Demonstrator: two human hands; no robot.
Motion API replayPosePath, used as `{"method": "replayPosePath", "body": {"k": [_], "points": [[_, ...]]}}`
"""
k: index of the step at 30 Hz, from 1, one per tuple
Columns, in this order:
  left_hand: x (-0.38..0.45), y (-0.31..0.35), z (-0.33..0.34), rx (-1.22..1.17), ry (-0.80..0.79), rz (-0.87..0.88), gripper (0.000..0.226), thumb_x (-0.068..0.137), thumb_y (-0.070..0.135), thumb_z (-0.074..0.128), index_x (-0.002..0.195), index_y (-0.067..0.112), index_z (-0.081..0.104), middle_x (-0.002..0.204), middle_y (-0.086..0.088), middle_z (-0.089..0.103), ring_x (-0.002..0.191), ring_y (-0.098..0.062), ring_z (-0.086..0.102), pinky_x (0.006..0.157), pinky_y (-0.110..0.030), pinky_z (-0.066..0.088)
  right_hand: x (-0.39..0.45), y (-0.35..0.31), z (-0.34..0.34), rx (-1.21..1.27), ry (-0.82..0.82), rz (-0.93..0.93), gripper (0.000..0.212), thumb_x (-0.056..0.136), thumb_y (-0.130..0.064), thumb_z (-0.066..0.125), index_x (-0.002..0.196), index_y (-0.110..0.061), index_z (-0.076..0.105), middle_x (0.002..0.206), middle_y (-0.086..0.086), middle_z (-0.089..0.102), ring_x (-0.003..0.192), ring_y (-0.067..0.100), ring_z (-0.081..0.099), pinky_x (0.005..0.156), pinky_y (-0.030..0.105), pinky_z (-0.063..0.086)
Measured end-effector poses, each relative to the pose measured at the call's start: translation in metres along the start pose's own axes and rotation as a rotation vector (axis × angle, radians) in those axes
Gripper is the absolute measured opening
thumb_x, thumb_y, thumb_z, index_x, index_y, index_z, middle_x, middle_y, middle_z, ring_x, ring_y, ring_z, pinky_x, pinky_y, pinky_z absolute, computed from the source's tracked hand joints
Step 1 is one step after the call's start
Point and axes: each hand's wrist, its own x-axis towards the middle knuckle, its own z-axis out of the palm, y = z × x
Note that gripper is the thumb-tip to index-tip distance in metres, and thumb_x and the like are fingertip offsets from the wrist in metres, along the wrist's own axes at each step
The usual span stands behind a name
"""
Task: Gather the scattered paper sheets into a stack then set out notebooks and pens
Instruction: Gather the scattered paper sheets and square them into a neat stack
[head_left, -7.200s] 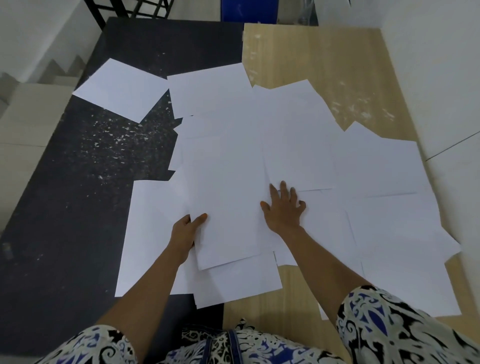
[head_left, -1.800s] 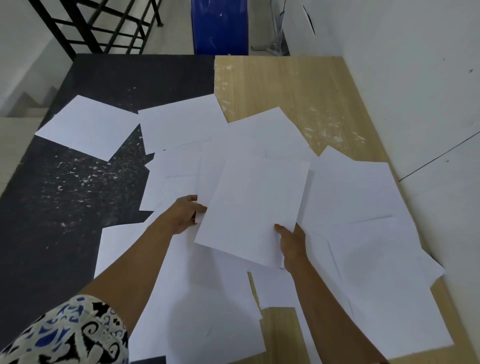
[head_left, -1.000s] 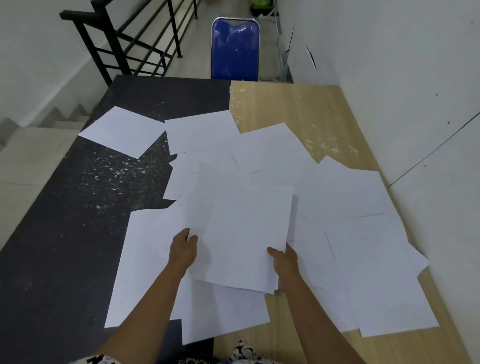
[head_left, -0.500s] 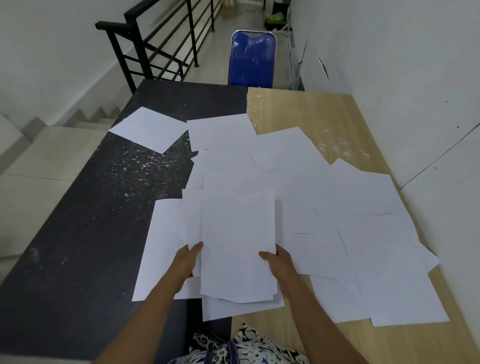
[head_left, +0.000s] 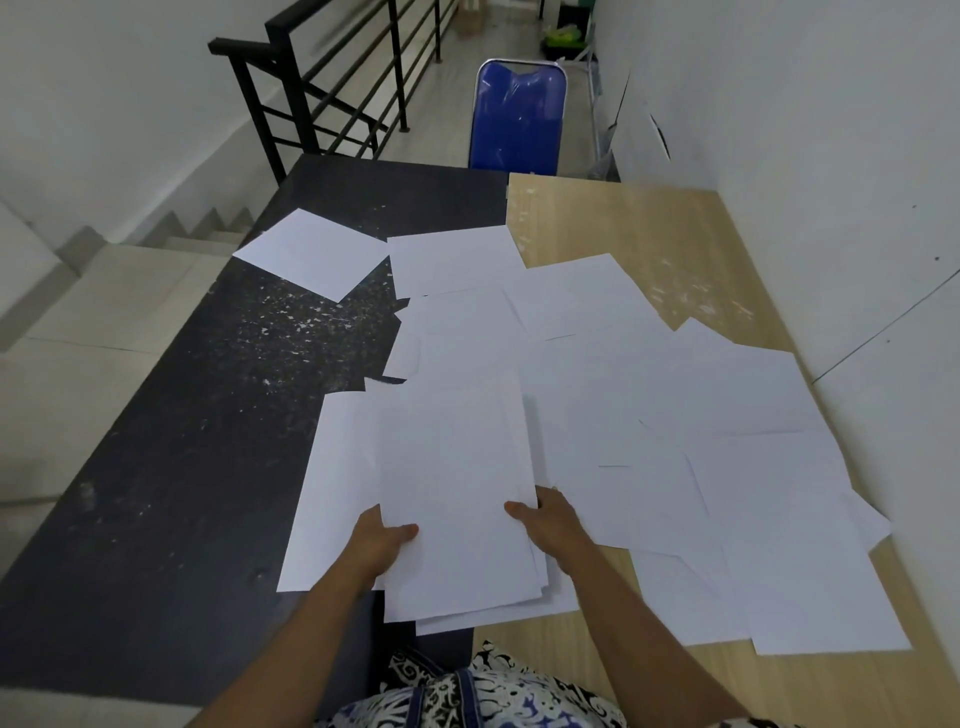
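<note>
Since half a second before, the small stack (head_left: 457, 499) had slid a little nearer my body, and the view had tipped up to show more of the railing. My left hand (head_left: 382, 543) gripped its left edge, thumb on top and fingers hidden beneath. My right hand (head_left: 550, 525) pinched the right edge the same way. I held it from both sides, I judge, so the few gathered sheets would square up and not fan apart; their lower corners were slightly offset, so they needed tapping.

Around the stack, loose sheets (head_left: 727, 415) overlapped across the centre and right of the frame, on the wooden half of the bench (head_left: 623, 218). One sheet (head_left: 332, 493) lay just left of the stack, partly under it. A lone sheet (head_left: 317, 254) sat well apart at upper left on the dark half. No notebooks or pens showed. Nothing blocked my reach. Beyond the far edge stood a blue chair (head_left: 514, 119) and a black railing (head_left: 322, 98).
</note>
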Motion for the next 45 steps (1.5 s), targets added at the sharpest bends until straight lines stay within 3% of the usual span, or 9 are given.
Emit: {"method": "replayPosePath", "body": {"k": [4,11,17,22,25,28,36,40,45], "points": [[0.004,-0.009,0.0,0.003,0.053,0.014,0.045,0.09,0.004,0.064,0.133,0.002,0.05,0.126,-0.015,0.059,0.106,-0.029,0.057,0.099,-0.04,0.046,0.015,-0.003,-0.006,-0.411,0.324,-0.019,0.045,0.089,-0.043,0.061,0.126,-0.018,0.059,0.136,0.006,0.045,0.124,0.028,0.045,0.096,0.035,0.043],[0.005,-0.016,-0.008,-0.12,0.053,-0.048,0.041,0.091,0.006,0.063,0.13,0.006,0.052,0.12,-0.008,0.061,0.103,-0.024,0.056,0.092,-0.035,0.042,0.041,-0.006,-0.025,-0.819,0.269,-0.043,0.07,0.096,-0.051,0.043,0.153,-0.031,0.008,0.162,0.005,-0.006,0.148,0.035,-0.001,0.114,0.049,0.021],[0.011,-0.019,-0.02,-0.144,0.219,-0.017,0.044,0.09,0.003,0.063,0.133,0.002,0.051,0.127,-0.014,0.059,0.114,-0.033,0.056,0.1,-0.041,0.044,0.055,0.0,-0.031,-0.914,0.248,0.035,0.085,0.092,-0.063,0.038,0.154,-0.025,-0.007,0.162,0.004,0.005,0.148,0.03,0.006,0.112,0.059,0.015],[0.013,-0.021,-0.02,-0.125,0.214,-0.022,0.043,0.091,0.006,0.063,0.132,0.002,0.051,0.125,-0.012,0.059,0.105,-0.027,0.055,0.095,-0.037,0.044,0.053,-0.002,-0.028,-1.089,0.387,0.073,0.087,0.086,-0.072,0.039,0.15,-0.016,0.022,0.146,0.01,0.031,0.133,0.032,0.03,0.109,0.057,0.021],[0.014,-0.021,-0.021,-0.129,0.201,-0.041,0.042,0.091,0.006,0.064,0.132,0.004,0.052,0.124,-0.011,0.06,0.103,-0.027,0.056,0.093,-0.038,0.045,0.057,-0.004,-0.028,-1.069,0.364,0.029,0.085,0.084,-0.072,0.045,0.141,-0.01,0.036,0.15,0.01,0.027,0.138,0.031,0.024,0.111,0.053,0.022],[0.015,-0.022,-0.024,-0.124,0.185,-0.054,0.043,0.091,0.007,0.065,0.131,0.004,0.052,0.127,-0.013,0.06,0.104,-0.028,0.057,0.094,-0.039,0.046,0.062,-0.003,-0.027,-0.955,0.314,0.044,0.095,0.082,-0.071,0.051,0.147,-0.008,0.023,0.158,0.012,0.014,0.146,0.032,0.011,0.113,0.053,0.019],[0.02,-0.005,-0.001,-0.058,0.134,0.023,0.046,0.091,0.008,0.064,0.134,0.005,0.05,0.127,-0.012,0.059,0.112,-0.029,0.056,0.103,-0.04,0.043,0.069,-0.005,-0.055,-0.746,0.518,0.154,0.092,0.08,-0.066,0.058,0.146,-0.012,0.023,0.153,0.019,0.019,0.139,0.038,0.021,0.108,0.052,0.027],[0.027,0.006,0.018,-0.012,0.047,0.004,0.043,0.091,0.01,0.064,0.133,0.007,0.052,0.124,-0.012,0.062,0.105,-0.029,0.059,0.094,-0.04,0.048,0.078,-0.002,-0.08,-0.635,0.544,0.278,0.11,0.074,-0.062,0.069,0.151,-0.013,0.009,0.157,0.023,0.006,0.144,0.041,0.012,0.112,0.055,0.021],[0.03,-0.002,0.023,-0.032,0.03,-0.067,0.043,0.09,0.009,0.066,0.131,0.004,0.054,0.115,-0.012,0.064,0.096,-0.028,0.062,0.084,-0.038,0.051,0.085,-0.005,-0.105,-0.554,0.541,0.311,0.127,0.061,-0.053,0.085,0.151,-0.015,0.004,0.149,0.022,0.023,0.135,0.04,0.026,0.106,0.052,0.033]]}}
